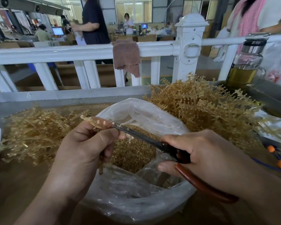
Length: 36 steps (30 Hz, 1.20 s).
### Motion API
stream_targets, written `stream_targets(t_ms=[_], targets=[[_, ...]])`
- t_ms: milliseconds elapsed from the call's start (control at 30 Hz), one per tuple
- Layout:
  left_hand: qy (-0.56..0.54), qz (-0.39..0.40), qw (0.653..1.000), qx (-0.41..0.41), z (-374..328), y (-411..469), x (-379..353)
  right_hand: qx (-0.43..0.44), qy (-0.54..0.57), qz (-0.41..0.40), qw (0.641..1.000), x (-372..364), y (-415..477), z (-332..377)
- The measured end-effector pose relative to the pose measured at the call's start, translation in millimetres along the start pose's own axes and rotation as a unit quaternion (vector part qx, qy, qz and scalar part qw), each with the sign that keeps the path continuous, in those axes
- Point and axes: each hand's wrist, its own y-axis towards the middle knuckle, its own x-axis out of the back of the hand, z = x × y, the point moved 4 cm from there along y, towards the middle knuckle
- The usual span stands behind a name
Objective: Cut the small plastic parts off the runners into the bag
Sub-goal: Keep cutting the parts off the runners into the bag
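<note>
Left fingers (102, 135) around runner (96, 122) over bag (136, 197)

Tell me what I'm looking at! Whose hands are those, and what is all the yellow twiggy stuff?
The camera sits on a person's head and looks down, so these are that person's own hands. The left hand holds a thin amber plastic runner, a stick with tiny parts growing off it like buds. The right hand grips black-bladed scissors with red-brown handles, and the blades reach the runner. Beneath them a clear plastic bag stands open, holding a heap of small amber parts. The twiggy stuff is more runners: one pile on the left, a taller pile on the right. Behind stands a white railing with a brownish cloth draped over it.
</note>
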Motion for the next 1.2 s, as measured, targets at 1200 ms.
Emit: stream_targets(t_ms=[1200], targets=[[0.001, 0.002, 1.000, 0.005, 2.2, 0.7, 3.0, 0.013, -0.023, 0.005, 1.000, 1.4, 0.0, 5.9]])
